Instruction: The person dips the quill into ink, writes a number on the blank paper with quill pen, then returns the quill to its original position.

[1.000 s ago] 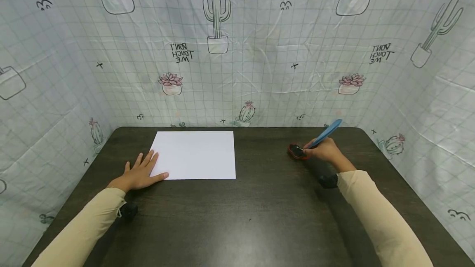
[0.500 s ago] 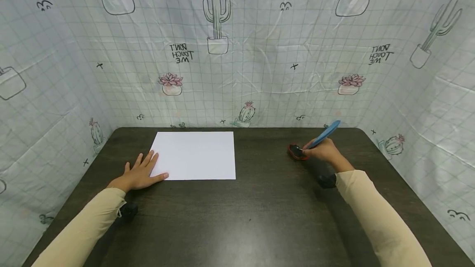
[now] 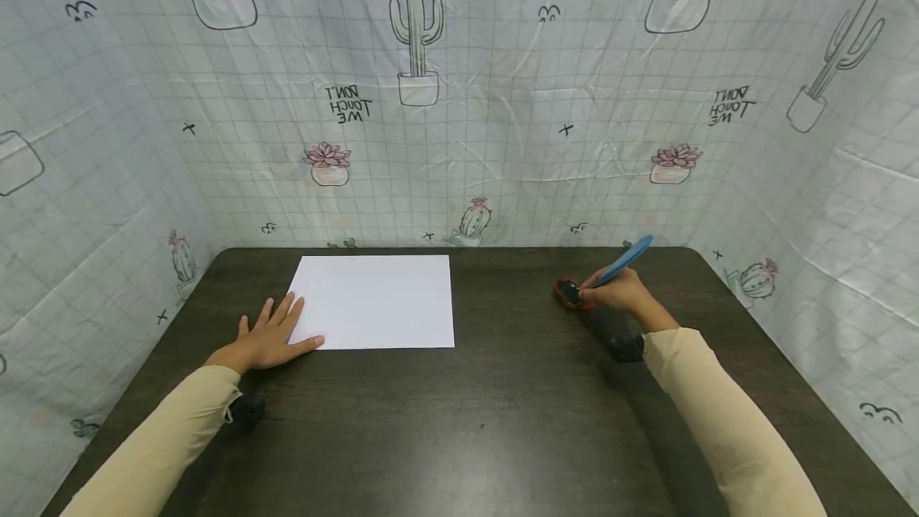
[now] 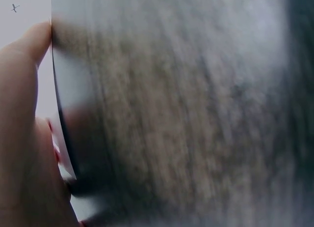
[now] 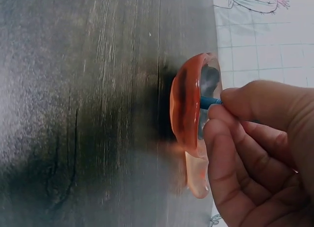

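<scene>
My left hand [image 3: 267, 339] lies spread at the left side of a white sheet of paper [image 3: 376, 301], fingertips and thumb on its edge. The left wrist view shows my thumb [image 4: 37, 42] at the paper's edge. On the right, my right hand [image 3: 623, 294] pinches a blue quill-like pen [image 3: 626, 260], slim low down and broad toward its raised upper end. Its lower end reaches into a small red-orange dish [image 5: 186, 111] with a dark inside. The right wrist view shows thumb and fingers gripping the blue shaft [image 5: 210, 102] close above the dish. The tip is hidden inside.
A dark wooden table [image 3: 459, 413] carries everything. Behind it and on both sides hangs a white gridded cloth [image 3: 502, 102] printed with cacti. Black wrist cameras sit under both wrists, the right one [image 3: 625, 348] close above the table.
The head view has shifted slightly. The blue pen's upper end has dipped a little; its lower end stays at the dish. My left hand keeps its place on the paper.
</scene>
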A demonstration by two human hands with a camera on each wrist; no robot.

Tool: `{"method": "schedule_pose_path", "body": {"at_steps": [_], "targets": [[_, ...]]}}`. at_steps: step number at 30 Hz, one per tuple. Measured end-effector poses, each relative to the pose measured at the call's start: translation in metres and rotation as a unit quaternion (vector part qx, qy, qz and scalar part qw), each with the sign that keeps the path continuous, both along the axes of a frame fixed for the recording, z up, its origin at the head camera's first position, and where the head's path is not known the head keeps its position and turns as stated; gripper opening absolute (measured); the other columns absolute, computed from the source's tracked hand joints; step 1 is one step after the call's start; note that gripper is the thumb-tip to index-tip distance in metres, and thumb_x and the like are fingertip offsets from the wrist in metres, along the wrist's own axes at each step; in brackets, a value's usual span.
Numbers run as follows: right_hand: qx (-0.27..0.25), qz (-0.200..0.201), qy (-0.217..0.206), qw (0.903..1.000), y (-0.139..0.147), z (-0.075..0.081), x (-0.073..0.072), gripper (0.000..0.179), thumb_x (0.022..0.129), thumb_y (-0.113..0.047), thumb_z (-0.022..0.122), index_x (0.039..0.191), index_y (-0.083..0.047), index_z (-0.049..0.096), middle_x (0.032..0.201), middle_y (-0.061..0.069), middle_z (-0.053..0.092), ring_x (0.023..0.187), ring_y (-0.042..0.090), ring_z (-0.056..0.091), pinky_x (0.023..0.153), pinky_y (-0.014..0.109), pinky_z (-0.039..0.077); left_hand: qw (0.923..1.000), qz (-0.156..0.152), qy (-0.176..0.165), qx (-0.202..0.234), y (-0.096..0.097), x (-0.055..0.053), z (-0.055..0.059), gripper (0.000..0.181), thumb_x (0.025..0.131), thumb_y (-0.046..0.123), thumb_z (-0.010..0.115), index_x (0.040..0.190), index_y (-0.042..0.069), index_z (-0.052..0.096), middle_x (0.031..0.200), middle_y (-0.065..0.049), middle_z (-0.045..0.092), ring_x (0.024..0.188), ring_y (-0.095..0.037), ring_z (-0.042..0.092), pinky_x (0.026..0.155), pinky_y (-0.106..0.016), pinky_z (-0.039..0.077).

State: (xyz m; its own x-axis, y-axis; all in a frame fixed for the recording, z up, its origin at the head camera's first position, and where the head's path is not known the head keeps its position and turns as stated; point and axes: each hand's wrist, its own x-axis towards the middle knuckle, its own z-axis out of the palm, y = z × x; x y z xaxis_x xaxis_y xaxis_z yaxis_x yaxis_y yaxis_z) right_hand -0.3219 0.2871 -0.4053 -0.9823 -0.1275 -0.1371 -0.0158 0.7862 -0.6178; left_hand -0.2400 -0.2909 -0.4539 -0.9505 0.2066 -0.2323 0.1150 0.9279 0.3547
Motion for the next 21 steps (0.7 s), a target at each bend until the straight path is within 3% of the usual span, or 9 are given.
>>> {"method": "schedule_pose_path", "body": {"at_steps": [7,14,21], "targets": [[-0.064,-0.021,-0.029,0.9973,0.0000,-0.0060,0.0016,0.026,0.086,-0.016,0.072,0.103,0.003,0.067,0.079,0.003,0.071,0.076,0.018,0.069,0.077,0.041,0.056,1.0000,-0.001,-0.002,0.005,-0.0059,-0.0018,-0.0062,0.102,0.088,0.071,0.043,0.155,0.005,0.003,0.160,-0.019,-0.008,0.141,-0.051,-0.010,0.097,-0.077,-0.013],[-0.085,-0.033,-0.040,0.9950,0.0028,-0.0044,0.0022,0.031,0.087,-0.014,0.071,0.110,0.005,0.065,0.083,0.005,0.071,0.076,0.015,0.069,0.076,0.038,0.057,1.0000,-0.004,-0.005,0.007,-0.0064,-0.0039,-0.0082,0.104,0.086,0.075,0.040,0.155,0.007,0.002,0.160,-0.017,-0.010,0.141,-0.050,-0.011,0.097,-0.076,-0.014],[-0.119,-0.032,-0.051,0.9911,0.0086,0.0000,-0.0008,0.034,0.090,-0.006,0.064,0.118,0.013,0.060,0.087,0.009,0.073,0.076,0.017,0.071,0.077,0.039,0.057,0.9998,-0.005,-0.005,0.017,-0.0051,-0.0020,-0.0043,0.103,0.088,0.071,0.044,0.154,0.004,0.003,0.159,-0.020,-0.009,0.140,-0.052,-0.012,0.095,-0.076,-0.016]]}}
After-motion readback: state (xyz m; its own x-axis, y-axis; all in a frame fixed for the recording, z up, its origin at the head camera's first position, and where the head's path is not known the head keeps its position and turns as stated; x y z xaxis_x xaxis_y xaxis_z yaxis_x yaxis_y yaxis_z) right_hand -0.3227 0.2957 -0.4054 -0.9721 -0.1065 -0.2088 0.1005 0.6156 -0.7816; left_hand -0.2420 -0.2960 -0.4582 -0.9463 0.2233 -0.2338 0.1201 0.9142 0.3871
